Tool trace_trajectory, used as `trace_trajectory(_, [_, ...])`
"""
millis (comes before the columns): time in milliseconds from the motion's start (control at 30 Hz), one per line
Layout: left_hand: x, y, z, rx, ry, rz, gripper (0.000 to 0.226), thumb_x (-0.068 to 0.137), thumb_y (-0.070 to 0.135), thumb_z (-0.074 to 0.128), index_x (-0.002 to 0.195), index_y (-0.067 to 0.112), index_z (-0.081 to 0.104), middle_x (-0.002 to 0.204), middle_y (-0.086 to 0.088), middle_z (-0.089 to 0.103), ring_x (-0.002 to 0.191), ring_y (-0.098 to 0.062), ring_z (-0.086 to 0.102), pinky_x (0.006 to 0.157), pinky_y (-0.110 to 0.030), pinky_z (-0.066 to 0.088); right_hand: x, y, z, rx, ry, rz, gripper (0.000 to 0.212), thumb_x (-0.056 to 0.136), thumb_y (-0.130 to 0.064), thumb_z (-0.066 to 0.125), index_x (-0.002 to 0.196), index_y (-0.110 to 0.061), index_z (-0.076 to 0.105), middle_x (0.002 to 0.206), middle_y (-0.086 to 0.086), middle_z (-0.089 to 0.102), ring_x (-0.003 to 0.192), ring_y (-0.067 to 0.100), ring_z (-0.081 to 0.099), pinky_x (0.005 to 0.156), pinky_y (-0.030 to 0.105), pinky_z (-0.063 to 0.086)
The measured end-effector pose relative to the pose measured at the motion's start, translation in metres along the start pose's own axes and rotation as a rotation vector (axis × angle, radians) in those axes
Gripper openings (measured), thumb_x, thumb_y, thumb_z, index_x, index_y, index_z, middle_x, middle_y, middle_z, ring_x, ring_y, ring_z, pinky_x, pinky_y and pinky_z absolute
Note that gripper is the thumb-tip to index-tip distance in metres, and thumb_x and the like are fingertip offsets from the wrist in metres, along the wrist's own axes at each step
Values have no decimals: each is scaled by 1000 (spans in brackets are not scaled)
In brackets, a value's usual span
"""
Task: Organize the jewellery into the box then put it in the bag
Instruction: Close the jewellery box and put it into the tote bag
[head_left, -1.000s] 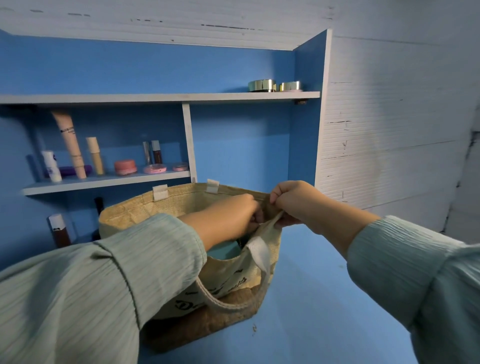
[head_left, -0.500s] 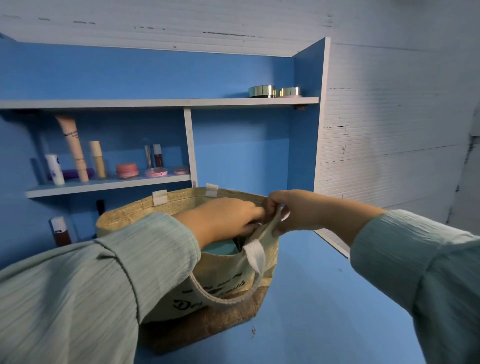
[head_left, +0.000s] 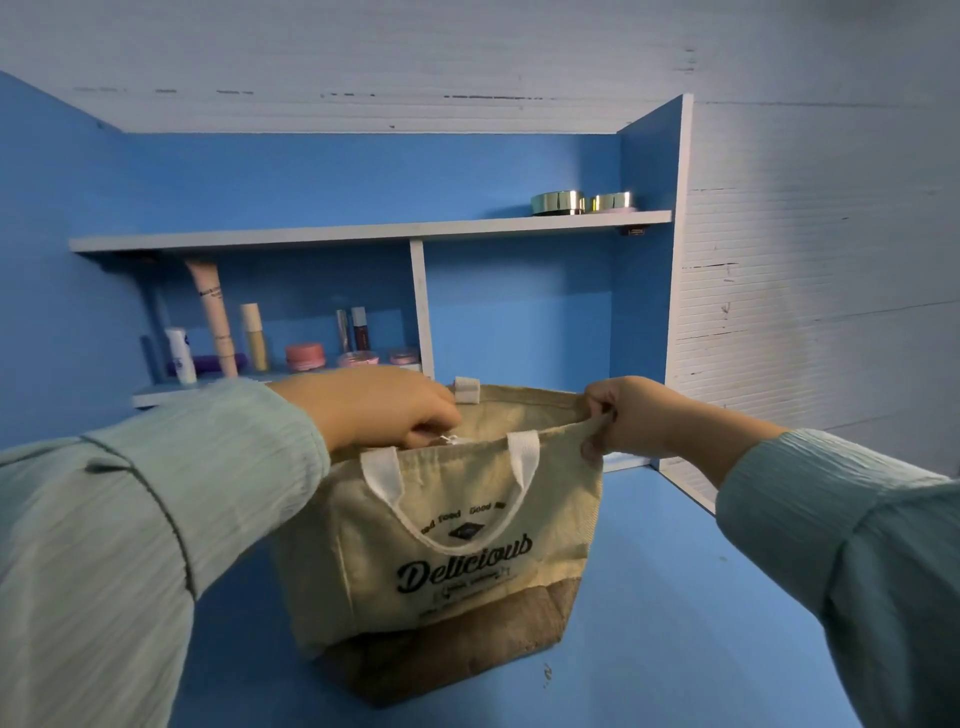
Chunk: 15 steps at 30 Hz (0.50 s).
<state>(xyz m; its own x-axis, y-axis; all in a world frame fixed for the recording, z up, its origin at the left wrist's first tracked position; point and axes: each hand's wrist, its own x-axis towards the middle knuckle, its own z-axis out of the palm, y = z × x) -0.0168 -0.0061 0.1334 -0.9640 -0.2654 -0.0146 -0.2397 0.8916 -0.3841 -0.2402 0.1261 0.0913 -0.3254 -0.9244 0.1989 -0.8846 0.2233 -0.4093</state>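
Note:
A beige canvas bag (head_left: 447, 551) with white handles and the word "Delicious" stands upright on the blue desk (head_left: 675, 623). My right hand (head_left: 631, 415) pinches the right end of the bag's top rim. My left hand (head_left: 379, 408) is at the left end of the rim with curled fingers on a small white zip pull. The bag's mouth is nearly closed and its inside is hidden. No jewellery box shows.
Behind the bag a blue shelf unit holds cosmetic tubes (head_left: 214, 317) and pink jars (head_left: 305, 356) on the low shelf, and two gold tins (head_left: 558, 202) on the upper shelf (head_left: 363, 231). A white panelled wall (head_left: 805, 286) stands at the right.
The bag now faces me with its front print showing. My left hand has moved from the right end to the left end of the rim, and the mouth has drawn together. My right hand kept its hold.

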Motion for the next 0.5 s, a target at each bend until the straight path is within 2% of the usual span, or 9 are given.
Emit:
trace_trajectory(100, [-23,-12,-5,-29,-10,-70,17,95,24,48,81,19,56,86,9,55,77,-4,52,73,-17,44,3,-6,-1,-166,15,-14,18,80,-3,51,72,-17,42,72,-2,46,67,16,41,53,22,31])
trace_trajectory(167, [-33,-14,-5,-34,-1,-100,16,96,26,47,87,19,58,89,10,56,81,-4,53,77,-17,45,5,-20,-2,-281,-40,-36,14,82,-7,45,82,-20,42,89,2,49,78,19,48,63,24,39])
trace_trajectory(233, [-38,-11,-3,-49,22,-122,16,96,27,47,87,20,58,88,10,56,81,-5,53,77,-18,46,7,-42,0,-380,-91,-106,17,81,-16,50,92,-26,42,105,2,41,100,24,45,86,29,42])
trace_trajectory(300, [-40,-9,1,-58,53,-126,14,95,26,49,87,20,59,89,9,58,83,-4,54,79,-19,47,6,-67,3,-480,-128,-231,28,80,-23,58,104,-30,47,126,2,36,120,27,34,102,35,34])
trace_trajectory(400, [-43,-6,4,-84,74,-115,12,94,23,51,91,19,62,94,7,60,87,-7,55,84,-26,49,3,-95,4,-512,-279,-282,46,80,-25,67,121,-35,48,151,-2,15,135,30,19,107,44,27])
trace_trajectory(467, [-45,-4,6,-98,90,-101,11,94,22,51,91,20,61,94,7,60,87,-7,54,85,-27,48,5,-99,4,-488,-328,-252,47,78,-37,70,120,-39,50,154,-1,9,137,31,15,108,48,25])
trace_trajectory(500, [-47,-3,8,-104,103,-92,10,94,22,52,90,21,61,93,8,59,87,-8,54,84,-27,47,7,-97,5,-480,-331,-237,47,77,-42,70,120,-39,52,152,0,14,136,30,17,108,48,25])
